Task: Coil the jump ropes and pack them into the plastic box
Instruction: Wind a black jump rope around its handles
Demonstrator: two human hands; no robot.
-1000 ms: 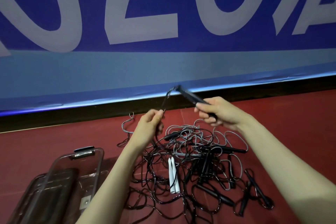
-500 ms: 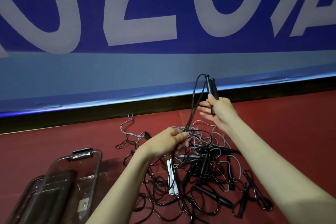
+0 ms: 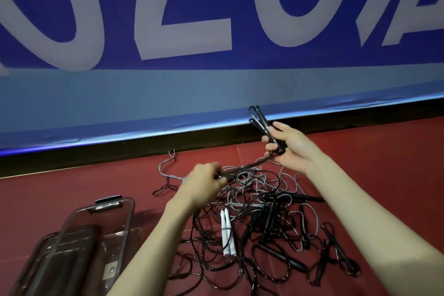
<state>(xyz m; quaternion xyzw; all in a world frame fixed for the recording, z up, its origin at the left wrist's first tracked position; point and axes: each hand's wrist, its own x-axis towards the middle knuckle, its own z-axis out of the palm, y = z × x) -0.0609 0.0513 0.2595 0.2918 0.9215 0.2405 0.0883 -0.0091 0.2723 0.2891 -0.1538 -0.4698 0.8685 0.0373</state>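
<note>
Holding two black handles [image 3: 265, 127] side by side, the right hand [image 3: 292, 149] has its fingers curled around them, up above the floor. The left hand [image 3: 204, 181] is closed around a bunch of black cord [image 3: 242, 169] that runs tight from those handles down to its fist.

Below the hands sits the big pile of jump ropes [image 3: 262, 223] on the red floor [image 3: 384, 175], all mixed up, black ones and grey ones, with a pair of white handles [image 3: 227, 233] in the middle. The plastic box [image 3: 72, 243] waits at the lower left, open (its inside looks dark, and I cannot tell what is in it).

Here is what could go wrong. The cord in the left hand seems to lead down into the pile, so a hard pull could drag other ropes along or make a knot tighter. If the loops come out uneven, the coil could spring open. A loose grip could let the handles slip and undo the loops.
</note>
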